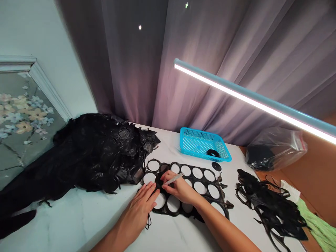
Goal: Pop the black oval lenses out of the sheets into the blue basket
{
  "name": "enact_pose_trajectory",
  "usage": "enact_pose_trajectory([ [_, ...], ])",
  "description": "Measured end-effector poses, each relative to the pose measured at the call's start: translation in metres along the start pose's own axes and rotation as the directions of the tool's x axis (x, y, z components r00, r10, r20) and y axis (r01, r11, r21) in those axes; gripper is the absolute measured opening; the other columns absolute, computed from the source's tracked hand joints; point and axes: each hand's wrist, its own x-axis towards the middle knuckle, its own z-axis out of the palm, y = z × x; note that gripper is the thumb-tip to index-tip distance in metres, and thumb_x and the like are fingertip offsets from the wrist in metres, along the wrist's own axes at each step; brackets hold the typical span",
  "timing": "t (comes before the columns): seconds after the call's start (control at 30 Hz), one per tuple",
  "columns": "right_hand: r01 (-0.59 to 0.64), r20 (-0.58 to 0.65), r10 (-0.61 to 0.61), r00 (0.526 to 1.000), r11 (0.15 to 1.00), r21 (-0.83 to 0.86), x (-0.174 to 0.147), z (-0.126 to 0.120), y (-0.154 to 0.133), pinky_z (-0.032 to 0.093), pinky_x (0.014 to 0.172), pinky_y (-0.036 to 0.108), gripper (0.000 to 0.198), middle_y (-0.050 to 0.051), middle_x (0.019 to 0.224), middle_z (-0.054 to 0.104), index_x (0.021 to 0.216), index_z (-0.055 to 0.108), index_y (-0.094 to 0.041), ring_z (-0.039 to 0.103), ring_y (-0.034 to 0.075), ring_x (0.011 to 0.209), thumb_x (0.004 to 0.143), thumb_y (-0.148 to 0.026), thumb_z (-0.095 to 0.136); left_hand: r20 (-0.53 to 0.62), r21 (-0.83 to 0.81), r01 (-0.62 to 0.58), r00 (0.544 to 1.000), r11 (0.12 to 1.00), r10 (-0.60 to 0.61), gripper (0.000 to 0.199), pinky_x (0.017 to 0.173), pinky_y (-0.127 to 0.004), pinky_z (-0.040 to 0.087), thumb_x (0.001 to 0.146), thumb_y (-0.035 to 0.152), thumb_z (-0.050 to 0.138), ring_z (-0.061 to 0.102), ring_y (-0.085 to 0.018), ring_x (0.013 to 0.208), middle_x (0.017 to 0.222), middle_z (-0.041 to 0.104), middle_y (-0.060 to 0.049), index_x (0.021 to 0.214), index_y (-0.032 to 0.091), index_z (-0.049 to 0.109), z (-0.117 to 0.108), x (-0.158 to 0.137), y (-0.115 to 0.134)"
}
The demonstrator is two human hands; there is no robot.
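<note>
A thin black sheet with rows of large round holes lies flat on the table, the white surface showing through the holes. My left hand rests on its left part, fingers stretched out and pressing down. Above the same part, my right hand is closed around a slim, silvery, pen-like tool. The tool's working tip is hidden by my fingers and the dark material, so I cannot tell its exact kind. Dark discs still fill a spot or two near my fingers. A loose black disc lies just beyond the sheet.
A blue plastic basket at the back holds some black pieces. Left stands a large heap of black sheets. At right are black cut scraps and a clear plastic bag. A bright tube lamp hangs low overhead.
</note>
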Motion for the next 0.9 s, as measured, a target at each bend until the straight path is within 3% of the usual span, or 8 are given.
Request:
enact_pose_trajectory([
  [0.3, 0.022, 0.017, -0.021, 1.0, 0.999, -0.048, -0.001, 0.0, 0.0, 0.047, 0.072, 0.025, 0.012, 0.003, 0.101, 0.056, 0.08, 0.055, -0.019, 0.055, 0.015, 0.084, 0.089, -0.012, 0.057, -0.005, -0.006, -0.002, 1.0, 1.0, 0.002, 0.045, 0.108, -0.044, 0.042, 0.098, 0.013, 0.042, 0.042, -0.024, 0.136, 0.146, 0.047, -0.008, 0.141, 0.023, 0.048, 0.004, -0.002, -0.002],
  [0.4, 0.063, 0.031, -0.057, 0.998, 0.972, -0.226, -0.006, 0.013, -0.004, 0.047, 0.077, 0.028, 0.013, 0.006, 0.101, 0.057, 0.083, 0.054, -0.019, 0.054, 0.017, 0.088, 0.089, -0.008, 0.054, -0.001, -0.012, -0.005, 1.0, 1.0, 0.005, 0.044, 0.107, -0.044, 0.043, 0.097, 0.012, 0.043, 0.042, -0.024, 0.136, 0.146, 0.048, -0.008, 0.139, 0.022, 0.049, 0.005, -0.001, -0.002],
  [0.53, 0.121, 0.042, -0.116, 0.992, 0.848, -0.516, -0.004, 0.025, 0.0, 0.044, 0.081, 0.033, 0.017, 0.009, 0.099, 0.059, 0.09, 0.055, -0.019, 0.051, 0.022, 0.09, 0.085, -0.003, 0.051, -0.009, -0.023, -0.001, 1.0, 1.0, 0.001, 0.044, 0.108, -0.046, 0.042, 0.096, 0.013, 0.044, 0.043, -0.025, 0.135, 0.144, 0.05, -0.008, 0.139, 0.023, 0.049, 0.007, -0.002, -0.002],
  [0.6, 0.015, -0.113, -0.091, 0.989, 0.841, -0.541, 0.006, 0.013, 0.009, 0.043, 0.076, 0.031, 0.018, 0.007, 0.092, 0.059, 0.087, 0.053, -0.019, 0.05, 0.021, 0.084, 0.084, -0.002, 0.048, -0.014, -0.02, 0.001, 1.0, 1.0, -0.001, 0.045, 0.108, -0.046, 0.041, 0.097, 0.012, 0.042, 0.042, -0.025, 0.135, 0.144, 0.051, -0.008, 0.14, 0.024, 0.048, 0.006, -0.003, -0.002],
  [0.67, -0.128, -0.325, -0.049, 0.944, 0.856, -0.5, 0.02, -0.011, 0.02, 0.04, 0.071, 0.029, 0.018, 0.005, 0.084, 0.056, 0.083, 0.05, -0.02, 0.049, 0.02, 0.078, 0.086, -0.004, 0.043, -0.019, -0.015, 0.0, 1.0, 1.0, 0.0, 0.046, 0.108, -0.045, 0.041, 0.097, 0.011, 0.042, 0.043, -0.025, 0.135, 0.144, 0.051, -0.007, 0.14, 0.025, 0.048, 0.004, -0.003, -0.001],
  [0.73, -0.2, -0.442, -0.038, 0.896, 0.855, -0.478, 0.034, -0.04, 0.029, 0.037, 0.07, 0.03, 0.019, 0.004, 0.08, 0.053, 0.081, 0.047, -0.02, 0.048, 0.02, 0.076, 0.089, -0.007, 0.038, -0.022, -0.012, -0.006, 1.0, 1.0, 0.006, 0.044, 0.106, -0.045, 0.042, 0.096, 0.01, 0.043, 0.045, -0.026, 0.133, 0.142, 0.052, -0.007, 0.136, 0.024, 0.051, -0.001, -0.001, 0.002],
  [0.8, -0.218, -0.48, -0.044, 0.876, 0.852, -0.475, 0.044, -0.06, 0.033, 0.035, 0.07, 0.031, 0.02, 0.005, 0.079, 0.051, 0.081, 0.046, -0.021, 0.046, 0.021, 0.076, 0.092, -0.009, 0.034, -0.018, -0.02, 0.014, 1.0, 1.0, -0.014, 0.035, 0.1, -0.046, 0.045, 0.096, 0.01, 0.043, 0.053, -0.028, 0.125, 0.131, 0.06, -0.009, 0.124, 0.022, 0.06, -0.007, 0.008, 0.004],
  [0.9, -0.167, -0.431, -0.065, 0.9, 0.862, -0.478, 0.05, -0.063, 0.03, 0.035, 0.07, 0.029, 0.019, 0.005, 0.078, 0.052, 0.08, 0.046, -0.021, 0.047, 0.021, 0.076, 0.091, -0.009, 0.037, -0.03, -0.044, 0.069, 0.997, 0.997, -0.071, 0.027, 0.092, -0.045, 0.05, 0.099, 0.014, 0.039, 0.062, -0.026, 0.108, 0.111, 0.066, -0.008, 0.112, 0.021, 0.062, -0.011, 0.032, 0.003],
])
